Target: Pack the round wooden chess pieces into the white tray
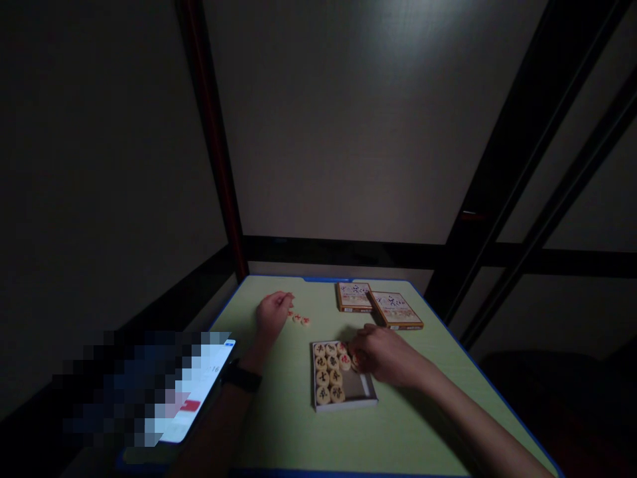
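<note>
A shallow grey tray (369, 396) lies on the green table (279, 425) and holds several round wooden chess pieces (329, 372) marked in black and red. My right hand (381, 355) reaches over the tray's far right corner, its fingers pinched on a red-marked piece (356, 360). My left hand (272, 312) rests curled on the table at the far left, fingertips touching the first of three loose red-marked pieces (298, 318) lying in a short row. A dark watch (242, 377) sits on my left wrist.
Two orange-edged box halves (354, 296) (397, 310) lie side by side near the table's far edge. A phone with a lit screen (194, 392) leans at the left front corner. Dark frame posts (213, 139) rise behind the table against a pale wall.
</note>
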A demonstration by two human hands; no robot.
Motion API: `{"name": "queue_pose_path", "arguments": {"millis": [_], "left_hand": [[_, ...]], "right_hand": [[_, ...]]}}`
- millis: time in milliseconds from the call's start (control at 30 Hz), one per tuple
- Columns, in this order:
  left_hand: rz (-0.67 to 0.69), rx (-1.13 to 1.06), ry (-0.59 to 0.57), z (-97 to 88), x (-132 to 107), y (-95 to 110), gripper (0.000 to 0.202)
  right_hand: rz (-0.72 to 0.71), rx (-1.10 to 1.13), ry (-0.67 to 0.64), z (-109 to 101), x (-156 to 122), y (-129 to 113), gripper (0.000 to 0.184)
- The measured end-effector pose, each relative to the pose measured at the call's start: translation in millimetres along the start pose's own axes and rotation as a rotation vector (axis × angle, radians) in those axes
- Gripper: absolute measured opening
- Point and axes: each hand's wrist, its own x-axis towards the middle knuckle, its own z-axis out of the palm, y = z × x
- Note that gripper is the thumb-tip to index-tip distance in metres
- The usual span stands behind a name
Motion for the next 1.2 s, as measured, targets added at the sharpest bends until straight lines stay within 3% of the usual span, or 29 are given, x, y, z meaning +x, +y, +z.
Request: {"name": "queue_pose_path", "arguments": {"millis": [400,533,767,1033,1200], "left_hand": [[-0.067,0.465,-0.077,-11.9,-2.3,5.9,0.025],[0.024,0.518,-0.150,-14.3,-1.2,2.4,0.032],[0.244,0.606,-0.399,-14.6,-4.7,-15.3,0.057],[0.250,0.539,-0.433,-13.3,-5.0,-19.7,0.041],[0.236,0.526,-0.430,-12.2,0.3,-25.7,0.022]], "right_hand": [[0.044,-0.063,0.007,7.3,1.9,-2.4,0.015],[0.042,-0.079,0.017,7.9,0.9,-4.6,0.017],[0.062,0.043,-0.008,0.0,-3.5,-1.3,0.022],[0.077,0.342,0.054,0.3,3.2,15.4,0.016],[0.082,0.309,0.080,0.1,47.5,13.8,0.014]]}}
